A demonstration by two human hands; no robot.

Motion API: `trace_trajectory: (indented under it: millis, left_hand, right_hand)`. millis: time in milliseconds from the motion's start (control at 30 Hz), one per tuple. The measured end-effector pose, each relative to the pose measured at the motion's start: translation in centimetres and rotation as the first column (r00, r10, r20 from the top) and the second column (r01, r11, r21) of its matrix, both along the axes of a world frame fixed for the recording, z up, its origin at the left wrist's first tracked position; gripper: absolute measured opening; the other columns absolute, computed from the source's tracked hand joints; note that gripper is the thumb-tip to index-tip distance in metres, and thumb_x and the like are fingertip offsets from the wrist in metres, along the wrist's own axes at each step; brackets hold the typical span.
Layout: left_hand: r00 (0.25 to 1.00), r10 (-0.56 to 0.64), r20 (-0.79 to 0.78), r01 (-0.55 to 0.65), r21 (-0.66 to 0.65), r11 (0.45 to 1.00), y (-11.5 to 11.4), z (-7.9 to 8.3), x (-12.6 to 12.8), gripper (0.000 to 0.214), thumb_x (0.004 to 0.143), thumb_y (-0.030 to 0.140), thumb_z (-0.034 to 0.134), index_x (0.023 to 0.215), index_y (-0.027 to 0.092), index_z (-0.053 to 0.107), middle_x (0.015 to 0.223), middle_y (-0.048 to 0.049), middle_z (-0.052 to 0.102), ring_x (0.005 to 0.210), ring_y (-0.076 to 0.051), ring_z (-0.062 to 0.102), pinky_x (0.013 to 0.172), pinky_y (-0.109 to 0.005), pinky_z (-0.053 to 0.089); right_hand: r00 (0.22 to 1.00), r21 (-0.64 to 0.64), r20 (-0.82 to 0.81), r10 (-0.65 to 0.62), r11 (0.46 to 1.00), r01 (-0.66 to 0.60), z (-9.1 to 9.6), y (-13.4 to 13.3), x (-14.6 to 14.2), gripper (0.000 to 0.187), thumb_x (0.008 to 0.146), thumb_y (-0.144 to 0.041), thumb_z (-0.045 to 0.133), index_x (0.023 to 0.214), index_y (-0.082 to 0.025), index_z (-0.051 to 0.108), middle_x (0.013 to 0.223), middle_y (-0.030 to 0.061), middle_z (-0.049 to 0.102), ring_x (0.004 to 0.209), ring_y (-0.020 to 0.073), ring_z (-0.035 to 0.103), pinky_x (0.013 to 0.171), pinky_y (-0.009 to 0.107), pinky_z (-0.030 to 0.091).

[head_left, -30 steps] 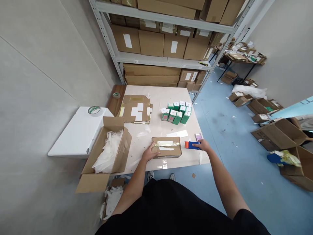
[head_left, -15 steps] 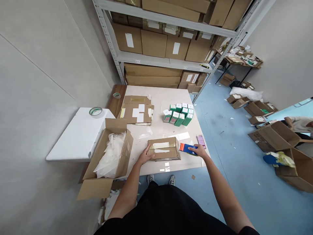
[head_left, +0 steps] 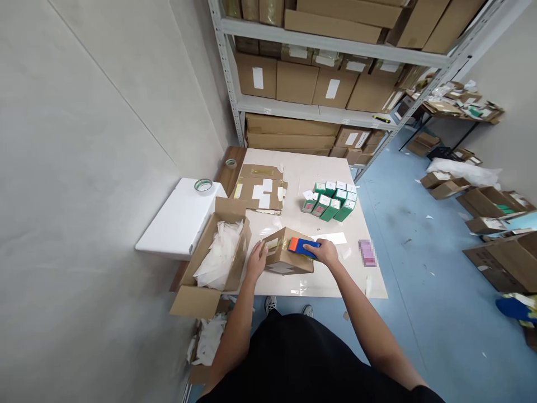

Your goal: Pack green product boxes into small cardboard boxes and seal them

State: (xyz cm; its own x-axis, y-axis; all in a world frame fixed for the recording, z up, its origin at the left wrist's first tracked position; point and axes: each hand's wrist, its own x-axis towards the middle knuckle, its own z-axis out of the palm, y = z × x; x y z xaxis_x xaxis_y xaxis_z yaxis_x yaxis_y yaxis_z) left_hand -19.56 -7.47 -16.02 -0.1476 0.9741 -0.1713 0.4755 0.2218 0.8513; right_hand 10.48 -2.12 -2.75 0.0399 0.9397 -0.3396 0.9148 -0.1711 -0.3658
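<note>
A small cardboard box (head_left: 289, 258) with tape and white labels stands at an angle near the table's front edge. At its left end, my left hand (head_left: 257, 260) grips the box, fingers against its side and upper edge. My right hand (head_left: 325, 252) is closed around a blue and orange tape dispenser (head_left: 302, 247), whose orange end is over the top right part of the box. Behind the box lies a white paper strip (head_left: 331, 238). Several green and white small boxes (head_left: 331, 208) stand grouped farther back on the table.
An open carton (head_left: 247, 240) of white packing material (head_left: 220, 254) stands at the left. Flattened cardboard (head_left: 247, 187) lies at the table's back left. Tape rolls rest on a white surface (head_left: 176, 218) and a brown board (head_left: 232, 174). Shelving (head_left: 289, 106) with cartons stands behind.
The cardboard box has turned, a corner now facing me. My right hand has brought the tape dispenser left onto the box. The camera view has shifted left.
</note>
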Motion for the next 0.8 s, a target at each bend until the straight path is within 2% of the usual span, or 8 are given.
trace_trajectory:
  millis: [67,167,267,367,500,633,733,800]
  left_hand:
    - [0.997,-0.004,0.072,0.004,0.008,1.000,1.3,1.9,0.6,0.070,0.104,0.066,0.034,0.160,0.025,0.045,0.167,-0.0039,0.041,0.157,-0.025,0.032,0.128,-0.036,0.026]
    - [0.991,-0.043,0.128,0.056,-0.103,0.993,3.0,3.3,0.9,0.074,0.102,0.066,0.039,0.163,0.024,0.040,0.167,-0.0055,0.041,0.155,-0.028,0.036,0.127,-0.038,0.029]
    - [0.980,-0.064,0.188,0.095,-0.157,0.983,3.2,3.2,0.5,0.070,0.104,0.064,0.035,0.161,0.024,0.044,0.162,-0.0048,0.048,0.153,-0.029,0.041,0.125,-0.039,0.033]
    - [0.971,-0.021,0.240,0.060,-0.157,0.986,2.3,2.2,0.1,0.070,0.105,0.064,0.029,0.155,0.021,0.052,0.161,-0.0044,0.049,0.153,-0.026,0.040,0.125,-0.037,0.034]
    - [0.921,0.058,0.385,0.024,-0.205,0.978,1.4,1.0,0.2,0.073,0.103,0.069,0.030,0.152,0.021,0.056,0.157,-0.0073,0.054,0.148,-0.026,0.048,0.121,-0.037,0.040]
    - [0.836,0.073,0.544,0.061,-0.224,0.973,1.2,0.2,2.8,0.080,0.099,0.076,0.035,0.153,0.020,0.055,0.146,-0.0121,0.065,0.136,-0.030,0.061,0.117,-0.045,0.045]
    - [0.852,0.069,0.519,0.045,-0.205,0.978,1.5,-0.1,6.3,0.081,0.100,0.075,0.033,0.153,0.017,0.054,0.147,-0.0144,0.063,0.139,-0.031,0.058,0.120,-0.047,0.042]
    - [0.905,0.014,0.426,0.065,-0.171,0.983,1.9,0.0,8.9,0.078,0.103,0.071,0.028,0.153,0.017,0.055,0.151,-0.0139,0.060,0.143,-0.030,0.055,0.121,-0.046,0.040]
  right_hand:
    - [0.998,-0.039,0.023,0.053,0.998,-0.052,1.0,0.5,-3.0,0.054,0.082,-0.076,0.066,0.079,-0.023,0.072,0.082,0.0084,0.077,0.079,0.0237,0.071,0.058,0.026,0.037]
    - [0.994,-0.066,0.055,0.096,0.994,-0.092,2.1,1.2,-6.9,0.056,0.082,-0.077,0.067,0.088,-0.021,0.076,0.095,0.0118,0.080,0.088,0.0254,0.074,0.062,0.026,0.042]
    - [0.989,-0.088,0.065,0.133,0.988,-0.127,2.8,1.8,-9.1,0.059,0.082,-0.076,0.068,0.096,-0.020,0.077,0.102,0.0139,0.080,0.092,0.0266,0.075,0.066,0.027,0.046]
    - [0.982,-0.096,0.053,0.184,0.979,-0.178,3.0,2.2,-10.0,0.060,0.080,-0.075,0.070,0.099,-0.018,0.077,0.104,0.0152,0.080,0.093,0.0273,0.075,0.068,0.027,0.048]
    - [0.973,-0.077,0.049,0.227,0.972,-0.223,2.7,2.0,-10.2,0.061,0.078,-0.075,0.071,0.098,-0.017,0.077,0.105,0.0160,0.080,0.096,0.0287,0.075,0.070,0.028,0.049]
    - [0.971,-0.066,0.073,0.227,0.973,-0.222,2.5,1.8,-9.0,0.057,0.077,-0.069,0.075,0.100,-0.016,0.076,0.107,0.0168,0.079,0.099,0.0310,0.075,0.074,0.030,0.051]
    - [0.976,-0.073,0.098,0.195,0.979,-0.188,2.6,2.0,-6.3,0.056,0.076,-0.067,0.077,0.098,-0.016,0.077,0.109,0.0175,0.079,0.101,0.0314,0.075,0.074,0.029,0.050]
    - [0.980,-0.082,0.109,0.164,0.984,-0.155,2.6,2.3,-3.8,0.056,0.075,-0.068,0.076,0.096,-0.016,0.077,0.108,0.0173,0.079,0.101,0.0307,0.075,0.072,0.028,0.050]
